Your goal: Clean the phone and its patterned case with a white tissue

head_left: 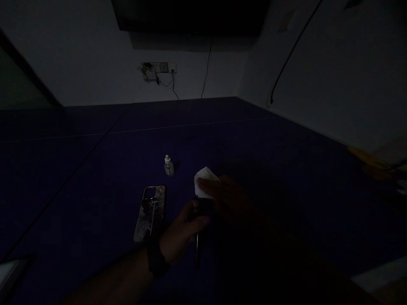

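Observation:
My left hand (186, 231), with a dark watch on its wrist, grips a dark, flat object with a shiny edge (197, 245); it looks like a phone, though the dim light hides most of it. Over the top end of that object, my right hand (227, 192) presses a folded white tissue (205, 173) with its fingers. Left of my hands lies a patterned phone case (151, 214) with a camera cutout at its top. A small dropper bottle (169, 167) with a white cap stands upright beyond the case.
The dark blue surface (95, 178) reaches the wall, where sockets (159, 70) hold plugs and cables. Above hangs a black screen (190, 17). Something yellow (369, 159) lies by the right wall. A pale-faced, dark-edged object (11, 273) sits at lower left. The room is very dark.

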{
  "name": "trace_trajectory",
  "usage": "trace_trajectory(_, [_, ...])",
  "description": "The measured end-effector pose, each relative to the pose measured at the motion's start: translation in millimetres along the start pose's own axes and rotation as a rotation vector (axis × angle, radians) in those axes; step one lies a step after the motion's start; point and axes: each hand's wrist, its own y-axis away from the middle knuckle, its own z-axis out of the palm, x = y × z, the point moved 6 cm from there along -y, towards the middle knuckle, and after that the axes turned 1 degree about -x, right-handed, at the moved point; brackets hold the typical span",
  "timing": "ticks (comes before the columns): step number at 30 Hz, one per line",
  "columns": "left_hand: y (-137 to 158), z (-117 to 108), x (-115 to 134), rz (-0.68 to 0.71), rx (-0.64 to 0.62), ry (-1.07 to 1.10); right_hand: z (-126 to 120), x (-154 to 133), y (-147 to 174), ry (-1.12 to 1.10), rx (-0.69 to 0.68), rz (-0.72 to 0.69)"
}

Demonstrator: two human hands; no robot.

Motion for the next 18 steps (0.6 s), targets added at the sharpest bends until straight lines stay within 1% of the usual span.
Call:
trace_trajectory(2, [0,-1,-1,0.002,-0.009,-0.02,2,3,-2,0.022,-0.001,0.059])
trace_trajectory(3, [0,1,0,0.017,-0.02,-0.018,3,2,-2,0.012,-0.007,0.047])
trace_trajectory(7, [0,7,6,0.065,-0.056,0.044,5,-12,1,-0.093,-0.044,-0.145])
trace_trajectory(8, [0,7,6,0.06,-0.054,0.056,4,-13,2,-0.109,-0.046,-0.16])
trace_trajectory(9, [0,6,5,0.045,-0.05,0.061,3,-11,2,-0.112,-0.044,-0.139])
trace_trajectory(11, [0,4,2,0.009,-0.041,0.05,0,-3,1,-0.093,-0.017,-0.028])
trace_trajectory(13, [0,2,0,0.0,-0.047,0.024,-1,3,0,-0.076,0.013,0.082])
trace_trajectory(14, [0,1,0,0.01,-0.052,0.008,0,3,-1,-0.078,0.025,0.107])
trace_trajectory(16, [0,1,2,0.051,-0.053,-0.008,1,0,-1,-0.108,0.046,0.077])
trace_trajectory(18, [0,2,3,0.067,-0.052,-0.009,2,-7,0,-0.141,0.051,-0.025])
